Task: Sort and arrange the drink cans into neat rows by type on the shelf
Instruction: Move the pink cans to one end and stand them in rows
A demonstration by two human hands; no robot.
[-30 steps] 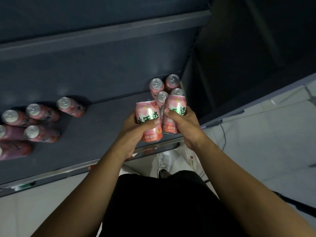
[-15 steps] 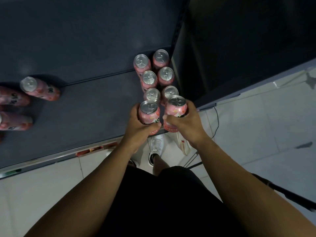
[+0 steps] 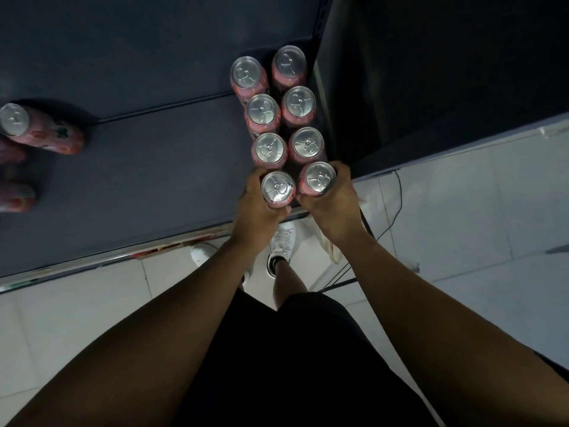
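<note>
Pink drink cans with silver tops stand in two neat rows at the right end of the dark shelf point(image 3: 154, 167). My left hand point(image 3: 257, 211) grips the front can of the left row point(image 3: 277, 188). My right hand point(image 3: 331, 204) grips the front can of the right row point(image 3: 318, 177). Both held cans are upright, at the shelf's front edge, right behind the others. Behind them stand several more cans, such as the back left can point(image 3: 248, 73) and the back right can point(image 3: 289, 63). A few loose pink cans point(image 3: 40, 127) stand at the far left.
The shelf's metal front edge point(image 3: 123, 257) runs diagonally below the cans. A dark upright side panel point(image 3: 338, 87) borders the rows on the right. Below are white floor tiles point(image 3: 462, 226), a black cable point(image 3: 394, 223) and my white shoes point(image 3: 283, 241).
The view tipped downward, so the cans now show mostly their tops. Both hands lowered their two cans upright to the shelf's front edge behind the rows.
</note>
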